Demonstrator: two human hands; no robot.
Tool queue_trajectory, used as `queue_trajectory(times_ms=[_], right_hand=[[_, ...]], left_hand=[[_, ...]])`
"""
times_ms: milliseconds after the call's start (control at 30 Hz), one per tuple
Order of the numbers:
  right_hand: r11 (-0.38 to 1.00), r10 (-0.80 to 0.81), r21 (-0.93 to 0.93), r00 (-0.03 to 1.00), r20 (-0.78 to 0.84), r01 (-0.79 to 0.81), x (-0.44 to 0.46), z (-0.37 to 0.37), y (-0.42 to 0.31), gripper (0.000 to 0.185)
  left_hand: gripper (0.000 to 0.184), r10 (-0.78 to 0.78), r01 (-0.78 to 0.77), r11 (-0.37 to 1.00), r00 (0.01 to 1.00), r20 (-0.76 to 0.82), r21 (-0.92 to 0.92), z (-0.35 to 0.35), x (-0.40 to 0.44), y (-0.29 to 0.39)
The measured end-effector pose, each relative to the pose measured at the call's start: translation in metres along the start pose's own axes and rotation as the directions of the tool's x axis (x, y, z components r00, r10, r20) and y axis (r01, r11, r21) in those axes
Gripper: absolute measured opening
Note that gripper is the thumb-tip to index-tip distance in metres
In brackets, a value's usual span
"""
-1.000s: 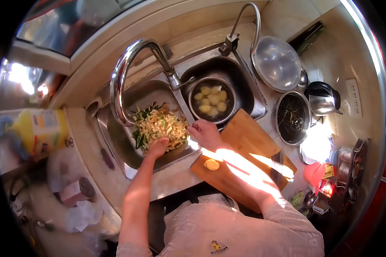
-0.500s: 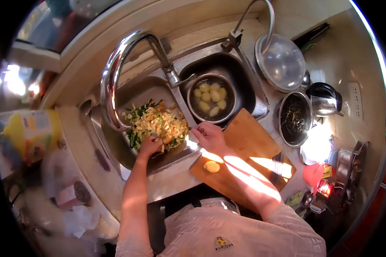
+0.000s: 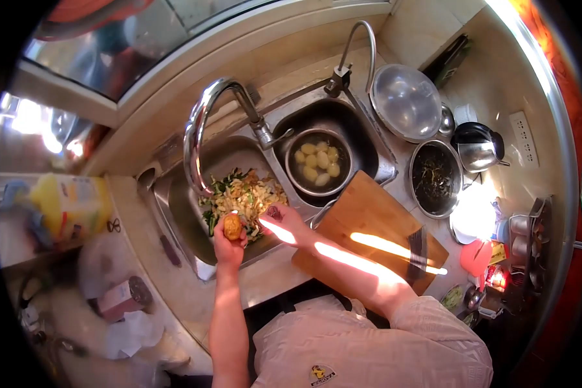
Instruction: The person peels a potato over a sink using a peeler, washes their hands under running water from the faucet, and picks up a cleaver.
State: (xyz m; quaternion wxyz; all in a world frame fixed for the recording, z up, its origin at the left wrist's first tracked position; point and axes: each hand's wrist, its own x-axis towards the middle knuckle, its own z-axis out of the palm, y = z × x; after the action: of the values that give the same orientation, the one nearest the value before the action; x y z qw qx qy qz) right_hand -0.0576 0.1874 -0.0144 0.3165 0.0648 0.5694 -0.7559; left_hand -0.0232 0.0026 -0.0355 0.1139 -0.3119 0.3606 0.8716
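Over the front of the left sink basin [image 3: 174, 205], my left hand [image 3: 229, 244] holds a brownish-yellow potato [image 3: 233, 227] with its fingers around it. Just to the right, my right hand [image 3: 283, 225] is closed on a small dark object that I cannot make out. Beneath and behind both hands lies a heap of pale and green vegetable scraps [image 3: 255, 194]. In the right basin [image 3: 362, 132] stands a metal bowl [image 3: 293, 178] with several peeled potatoes [image 3: 323, 160] in water.
A wooden cutting board [image 3: 349, 220] with a dark-bladed knife [image 3: 418, 253] lies at the front right. The chrome faucet [image 3: 194, 129] arches over the left basin. Behind the board are a pot of dark greens [image 3: 436, 179], a clear lid [image 3: 405, 102] and a kettle [image 3: 478, 147].
My left hand has come up from the scraps with a potato in it. My right hand has moved left, beside it. The yellow piece on the board is no longer visible.
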Motion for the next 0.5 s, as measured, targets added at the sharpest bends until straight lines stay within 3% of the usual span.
queue_trajectory(times_ms=[33,67,100,133,167,200,233,367,433,467,500], right_hand=[[1.000,-0.001,0.002,1.000,0.018,0.001,0.002,0.006,0.002,0.025],[0.937,-0.262,-0.225,0.963,0.060,0.269,0.003,0.012,0.003,0.024],[0.754,-0.491,-0.419,0.857,0.153,0.507,0.005,0.017,0.005,0.025],[0.738,-0.521,-0.397,0.835,0.177,0.545,0.005,0.024,0.005,0.029],[0.862,-0.346,-0.348,0.929,0.128,0.369,0.007,0.034,0.007,0.030],[0.893,-0.323,-0.288,0.938,0.129,0.347,0.007,0.042,0.008,0.031],[0.919,-0.299,-0.226,0.945,0.132,0.322,0.007,0.048,0.006,0.032],[0.881,-0.291,-0.325,0.936,0.196,0.342,0.008,0.049,-0.001,0.024],[0.999,0.038,-0.010,0.980,0.194,-0.036,0.010,0.047,0.001,0.019],[0.982,0.013,0.183,0.987,0.160,-0.042,0.010,0.049,0.002,0.025],[0.982,0.013,0.186,0.987,0.162,-0.044,0.011,0.052,0.003,0.025]], left_hand=[[0.035,0.032,-0.032,0.998,0.999,0.000,0.053,0.001,-0.004,0.000],[0.038,0.051,-0.043,0.990,0.997,-0.056,0.134,0.002,-0.008,0.000],[0.042,0.071,-0.046,0.976,0.992,-0.109,0.215,0.004,-0.010,0.000],[0.043,0.137,-0.097,0.954,0.982,-0.126,0.285,0.009,-0.015,0.000],[0.045,0.203,-0.143,0.923,0.970,-0.136,0.356,0.016,-0.020,0.002],[0.044,0.303,-0.205,0.842,0.945,-0.124,0.499,0.021,-0.023,0.003],[0.044,0.308,-0.208,0.839,0.944,-0.122,0.503,0.023,-0.027,0.004],[0.035,0.436,-0.279,0.721,0.894,-0.102,0.634,0.012,-0.038,0.003],[0.031,0.655,-0.481,0.249,0.723,0.220,0.840,-0.001,-0.034,0.003],[0.034,0.589,-0.452,0.468,0.800,0.113,0.759,0.000,-0.039,0.002],[0.034,0.589,-0.450,0.466,0.800,0.112,0.762,-0.001,-0.044,0.006]])
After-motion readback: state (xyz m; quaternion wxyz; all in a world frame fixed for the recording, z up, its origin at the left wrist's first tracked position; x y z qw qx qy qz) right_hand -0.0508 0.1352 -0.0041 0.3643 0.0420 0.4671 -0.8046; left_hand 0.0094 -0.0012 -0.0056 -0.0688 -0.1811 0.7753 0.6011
